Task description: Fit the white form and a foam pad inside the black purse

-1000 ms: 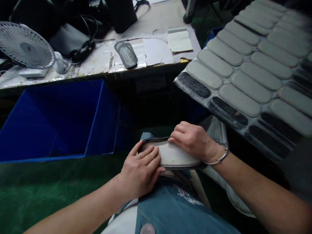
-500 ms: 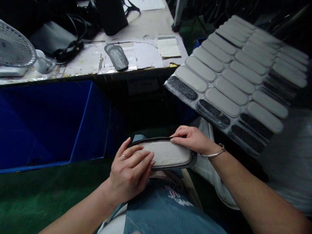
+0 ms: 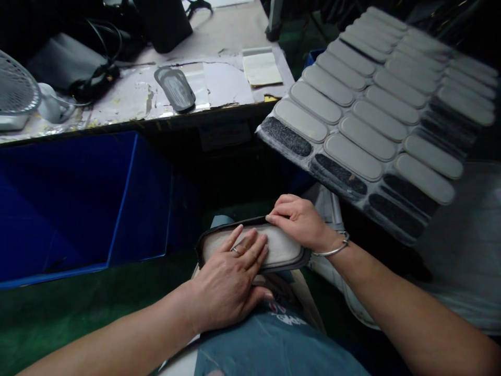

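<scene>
A long oval piece [image 3: 284, 248] with a pale grey-white face and a dark raised rim lies across my lap, over a blue-green apron. My left hand [image 3: 230, 271], with a ring on one finger, rests flat on its pale face, fingers spread and the thumb below the near edge. At the far edge, right of the middle, my right hand [image 3: 299, 219] pinches the dark rim between thumb and fingers. A silver bracelet circles the right wrist. The left end of the piece shows beyond my left hand.
At the right, a tilted board [image 3: 379, 203] bears several rows of grey oval pieces and dark oval patches. A blue bin [image 3: 136, 209] stands at the left. On the worktable [image 3: 227, 31] are a grey oval object [image 3: 175, 89], a notepad [image 3: 261, 67] and a fan [image 3: 18, 86].
My left hand has moved right and now lies flatter across the pale face, uncovering the piece's left end. My right hand still pinches the rim, slightly further left. The whole view has shifted a little.
</scene>
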Available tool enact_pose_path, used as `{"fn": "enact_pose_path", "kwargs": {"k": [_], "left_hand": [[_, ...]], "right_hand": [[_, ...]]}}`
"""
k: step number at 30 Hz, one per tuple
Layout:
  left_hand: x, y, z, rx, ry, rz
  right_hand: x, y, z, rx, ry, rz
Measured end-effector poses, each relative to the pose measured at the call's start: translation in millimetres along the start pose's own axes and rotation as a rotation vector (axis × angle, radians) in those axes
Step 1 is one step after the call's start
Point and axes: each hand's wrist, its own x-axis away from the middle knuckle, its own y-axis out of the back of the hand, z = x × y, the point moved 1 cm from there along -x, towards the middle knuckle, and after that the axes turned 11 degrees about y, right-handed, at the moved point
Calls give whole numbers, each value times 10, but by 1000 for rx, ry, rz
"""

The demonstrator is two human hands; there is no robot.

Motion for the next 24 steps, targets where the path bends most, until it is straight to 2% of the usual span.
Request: {"fn": "enact_pose_path", "kwargs": {"k": [4, 6, 8, 11, 17, 20, 24], "left_hand": [[13, -31, -38, -21, 34, -29], [25, -54, -38, -22, 42, -38], [38, -76, -27, -17, 45, -38], [49, -98, -9, -9, 60, -29], [29, -86, 11, 25, 77, -81], [9, -87, 12, 47, 79, -112], [0, -78, -5, 106, 82, -107]], "right_hand": [[60, 35, -9, 219, 234, 35], [95, 47, -30, 204, 301, 57], [127, 69, -62, 107, 286, 61], [212, 137, -133, -117, 140, 18], [654, 226, -276, -545, -387, -231], [806, 117, -162, -459, -466, -209], [793, -59, 64, -196, -478, -133]]}}
